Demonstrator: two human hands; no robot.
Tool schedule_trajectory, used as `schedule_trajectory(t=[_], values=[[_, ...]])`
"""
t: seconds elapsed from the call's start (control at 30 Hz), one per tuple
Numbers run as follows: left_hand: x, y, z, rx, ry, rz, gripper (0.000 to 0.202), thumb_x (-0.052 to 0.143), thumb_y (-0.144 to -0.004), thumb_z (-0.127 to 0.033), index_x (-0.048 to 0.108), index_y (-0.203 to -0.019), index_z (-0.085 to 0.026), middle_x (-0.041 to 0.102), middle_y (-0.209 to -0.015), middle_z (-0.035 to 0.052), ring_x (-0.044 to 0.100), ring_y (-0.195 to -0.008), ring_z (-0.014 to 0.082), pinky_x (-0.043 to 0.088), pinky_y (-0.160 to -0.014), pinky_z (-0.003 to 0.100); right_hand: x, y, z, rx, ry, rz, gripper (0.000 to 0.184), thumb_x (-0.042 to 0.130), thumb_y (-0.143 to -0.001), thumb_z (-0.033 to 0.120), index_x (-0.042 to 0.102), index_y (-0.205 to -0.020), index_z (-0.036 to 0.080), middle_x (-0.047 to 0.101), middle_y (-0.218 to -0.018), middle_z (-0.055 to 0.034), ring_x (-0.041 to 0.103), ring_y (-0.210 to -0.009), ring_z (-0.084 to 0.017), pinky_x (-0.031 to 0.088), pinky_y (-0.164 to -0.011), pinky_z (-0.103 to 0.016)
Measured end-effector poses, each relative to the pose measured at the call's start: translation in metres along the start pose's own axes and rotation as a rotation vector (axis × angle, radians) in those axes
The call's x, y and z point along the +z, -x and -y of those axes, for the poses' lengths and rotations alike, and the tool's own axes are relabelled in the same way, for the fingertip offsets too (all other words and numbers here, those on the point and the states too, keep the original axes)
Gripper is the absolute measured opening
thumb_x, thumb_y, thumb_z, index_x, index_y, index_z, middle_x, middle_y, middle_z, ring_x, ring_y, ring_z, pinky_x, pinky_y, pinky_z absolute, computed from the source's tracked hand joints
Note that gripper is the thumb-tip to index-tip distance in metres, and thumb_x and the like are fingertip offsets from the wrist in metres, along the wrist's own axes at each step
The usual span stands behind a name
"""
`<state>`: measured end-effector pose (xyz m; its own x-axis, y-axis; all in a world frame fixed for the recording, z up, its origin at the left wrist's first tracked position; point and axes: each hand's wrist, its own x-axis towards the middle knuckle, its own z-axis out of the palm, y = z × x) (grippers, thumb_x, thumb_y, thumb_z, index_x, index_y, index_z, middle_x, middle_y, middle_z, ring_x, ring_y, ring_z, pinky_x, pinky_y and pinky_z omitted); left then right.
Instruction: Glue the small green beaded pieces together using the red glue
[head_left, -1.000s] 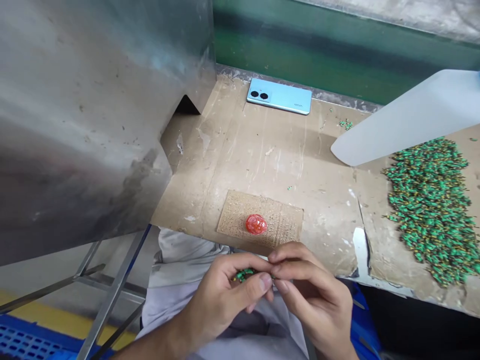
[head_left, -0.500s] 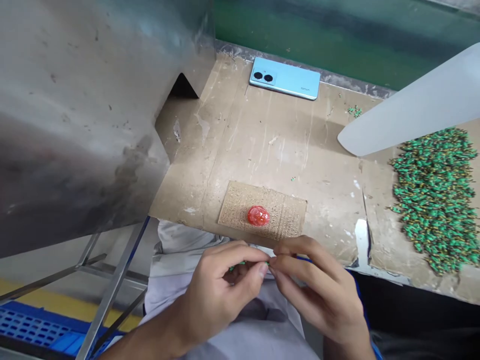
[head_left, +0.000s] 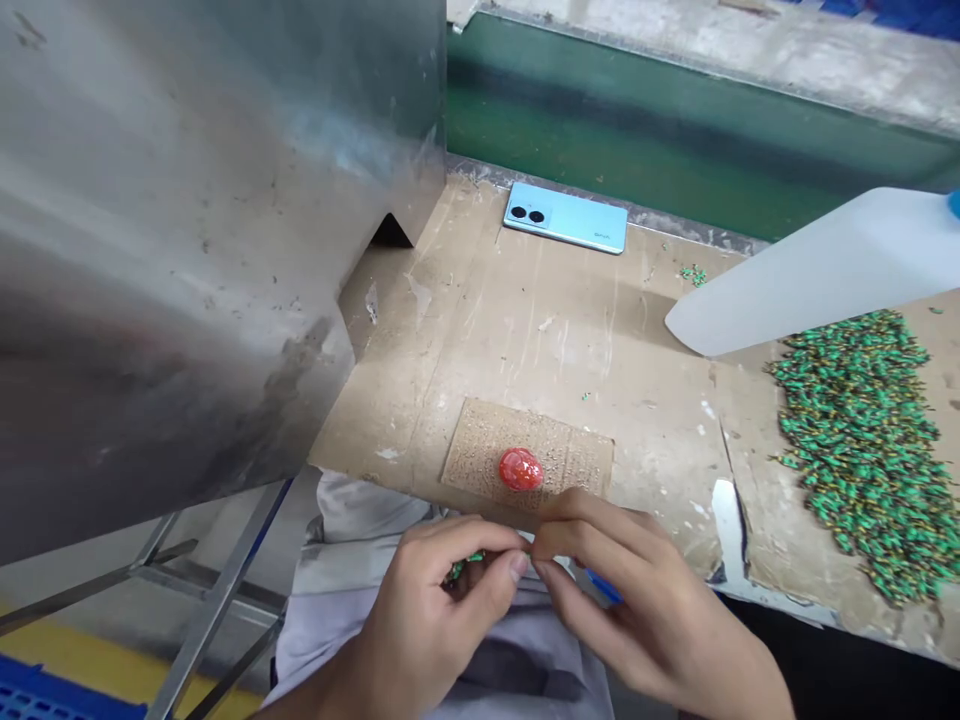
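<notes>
My left hand (head_left: 442, 600) is closed above my lap, with several small green pieces (head_left: 466, 563) tucked inside its curled fingers. Its thumb and forefinger are pinched together at the tips. My right hand (head_left: 626, 590) meets it there, fingers bent and fingertips pressed together against the left ones. Whatever lies between the right fingertips is too small and covered to make out. Just beyond the hands, a glossy red lump (head_left: 520, 468) sits on a small cardboard piece (head_left: 480, 440) speckled with shiny dots.
A large heap of small green pieces (head_left: 862, 440) covers the right of the cardboard-topped table (head_left: 480, 340). Beside it is a white plastic bottle (head_left: 810, 275) with a blue cap. A light blue phone (head_left: 577, 222) lies at the back. A metal housing (head_left: 210, 250) bounds the left.
The view has tilted up, so the table items sit lower in the picture. Both hands stay together at the fingertips; the right hand has turned flatter, its fingers lying closer together.
</notes>
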<state>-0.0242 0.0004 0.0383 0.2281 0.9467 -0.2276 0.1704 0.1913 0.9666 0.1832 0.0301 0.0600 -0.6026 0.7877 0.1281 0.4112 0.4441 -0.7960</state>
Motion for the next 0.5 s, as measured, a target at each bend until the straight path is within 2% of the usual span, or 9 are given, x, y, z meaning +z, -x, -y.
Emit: schedule_trajectory(t=[0.1,0.2,0.4,0.5], values=[[0.000,0.002,0.000,-0.141,0.113,0.083,0.027,0.055,-0.101,-0.028,0.079,-0.095,-0.018,0.071,-0.065,-0.0004,0.066,-0.063,0.0146,0.050,-0.060,0.022,-0.009,-0.003,-0.006,0.081,-0.038,-0.044,0.014,0.052,-0.105,0.010,0.059,-0.104,0.022,0.063,-0.096,-0.0027,0.063,-0.084,-0.015,0.051,-0.071,-0.027],[0.001,0.003,0.003,-0.185,0.100,0.144,0.031,0.051,-0.104,-0.030,0.080,-0.107,-0.019,0.073,-0.070,0.0010,0.068,-0.068,0.0161,0.051,-0.063,0.024,-0.013,-0.010,-0.016,0.152,0.047,-0.113,0.011,0.053,-0.106,0.013,0.059,-0.103,0.022,0.058,-0.091,-0.0008,0.058,-0.078,-0.014,0.046,-0.068,-0.028],[0.010,0.001,0.009,-0.043,-0.124,0.110,0.038,0.046,-0.105,-0.023,0.079,-0.122,-0.017,0.070,-0.070,0.0006,0.068,-0.065,0.0170,0.059,-0.077,0.030,-0.010,-0.024,-0.023,0.159,0.135,-0.069,0.012,0.054,-0.105,0.015,0.061,-0.098,0.021,0.061,-0.089,-0.0010,0.059,-0.076,-0.015,0.043,-0.065,-0.029],[0.014,0.001,0.013,0.043,-0.153,0.110,0.039,0.045,-0.104,-0.017,0.075,-0.130,-0.019,0.079,-0.087,0.0042,0.076,-0.079,0.0190,0.062,-0.088,0.031,-0.010,-0.028,-0.020,0.136,0.160,-0.038,0.012,0.054,-0.103,0.015,0.063,-0.098,0.020,0.061,-0.086,-0.0014,0.059,-0.076,-0.017,0.043,-0.065,-0.030]])
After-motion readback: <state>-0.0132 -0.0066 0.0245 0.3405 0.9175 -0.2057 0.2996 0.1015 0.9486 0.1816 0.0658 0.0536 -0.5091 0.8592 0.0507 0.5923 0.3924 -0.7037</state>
